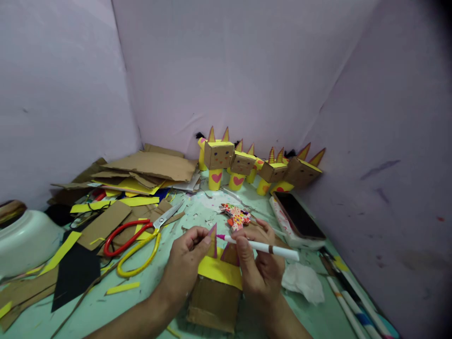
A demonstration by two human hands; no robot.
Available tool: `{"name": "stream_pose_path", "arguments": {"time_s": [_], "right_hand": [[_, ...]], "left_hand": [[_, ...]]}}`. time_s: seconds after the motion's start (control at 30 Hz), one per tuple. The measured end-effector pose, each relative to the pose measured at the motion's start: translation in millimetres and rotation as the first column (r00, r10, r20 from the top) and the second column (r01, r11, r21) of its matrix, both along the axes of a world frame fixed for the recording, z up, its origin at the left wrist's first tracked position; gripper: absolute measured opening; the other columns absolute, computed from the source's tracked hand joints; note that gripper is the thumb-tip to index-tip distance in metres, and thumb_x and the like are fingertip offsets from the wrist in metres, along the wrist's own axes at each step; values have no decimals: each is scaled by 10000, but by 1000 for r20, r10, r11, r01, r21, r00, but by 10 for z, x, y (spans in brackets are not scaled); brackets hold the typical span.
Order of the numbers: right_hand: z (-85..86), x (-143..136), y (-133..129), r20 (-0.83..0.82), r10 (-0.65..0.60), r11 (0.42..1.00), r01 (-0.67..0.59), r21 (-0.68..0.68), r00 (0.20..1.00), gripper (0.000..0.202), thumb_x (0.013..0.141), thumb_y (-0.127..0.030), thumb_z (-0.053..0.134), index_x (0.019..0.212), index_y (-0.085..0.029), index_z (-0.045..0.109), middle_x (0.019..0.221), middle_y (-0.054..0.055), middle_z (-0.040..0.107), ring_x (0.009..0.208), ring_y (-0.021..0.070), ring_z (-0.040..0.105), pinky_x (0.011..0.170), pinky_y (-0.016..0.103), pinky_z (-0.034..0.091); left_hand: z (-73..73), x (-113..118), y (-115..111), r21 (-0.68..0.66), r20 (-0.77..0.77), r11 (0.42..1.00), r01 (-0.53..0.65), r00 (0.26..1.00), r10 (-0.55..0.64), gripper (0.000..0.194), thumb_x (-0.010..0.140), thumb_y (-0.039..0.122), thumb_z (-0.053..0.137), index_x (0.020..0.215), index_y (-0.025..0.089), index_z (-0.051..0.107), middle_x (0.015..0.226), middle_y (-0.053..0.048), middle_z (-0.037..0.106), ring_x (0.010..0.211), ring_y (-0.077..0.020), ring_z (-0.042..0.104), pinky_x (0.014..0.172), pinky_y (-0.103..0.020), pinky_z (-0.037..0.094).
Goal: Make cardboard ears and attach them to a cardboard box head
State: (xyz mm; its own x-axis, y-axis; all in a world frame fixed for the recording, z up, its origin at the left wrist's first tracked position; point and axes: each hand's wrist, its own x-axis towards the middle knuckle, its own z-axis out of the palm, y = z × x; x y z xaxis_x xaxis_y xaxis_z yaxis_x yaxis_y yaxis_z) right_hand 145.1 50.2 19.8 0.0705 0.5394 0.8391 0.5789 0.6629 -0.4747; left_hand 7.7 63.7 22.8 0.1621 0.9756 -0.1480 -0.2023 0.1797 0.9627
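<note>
A small cardboard box (213, 301) with a yellow top strip and two pointed cardboard ears stands before me. Between thumb and fingers, my left hand (189, 259) pinches the left ear (213, 242), which has a purple edge. My right hand (259, 263) holds a white marker (271, 248) like a pen, its magenta tip at or very near that ear. Beside the right hand is the other ear (230, 254), also edged in purple. Just behind the hands lies a white cutout with colourful spots (236, 216).
Several yellow figures with cardboard box heads (219, 155) stand at the back. Left are red-and-yellow scissors (141, 240), stacked cardboard (151, 165) and paper scraps. Right are a phone (298, 214), crumpled tissue (303, 282) and several markers (356, 306) along the wall.
</note>
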Motion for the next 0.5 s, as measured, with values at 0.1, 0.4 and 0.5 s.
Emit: {"name": "stream_pose_path", "arguments": {"time_s": [0.1, 0.4, 0.5], "right_hand": [[0, -6, -1, 8, -6, 1000, 6, -11, 1000, 212, 837, -78, 486, 681, -213, 537, 636, -34, 624, 671, 165, 612, 912, 458, 319], [18, -1, -9, -7, 4, 1000, -4, -10, 1000, 187, 834, -86, 483, 703, -211, 531, 629, -40, 613, 647, 158, 615, 898, 455, 330], [15, -5, -13, 15, -6, 1000, 6, -11, 1000, 187, 836, -85, 485, 709, -212, 536, 631, -40, 621, 654, 159, 616, 906, 457, 326]], "left_hand": [[-5, -1, 6, 10, -3, 1000, 10, 1000, -10, 258, 719, 401, 676, 738, 159, 588, 652, 12, 570, 606, -122, 500, 565, -217, 410], [18, 5, 0, 3, -14, 1000, -6, 1000, 6, 271, 687, 414, 693, 720, 165, 592, 642, 17, 571, 597, -130, 504, 545, -220, 407], [21, 11, 4, -1, -15, 1000, -7, 1000, 7, 272, 688, 418, 690, 721, 165, 596, 641, 12, 579, 599, -135, 509, 549, -224, 410]]}}
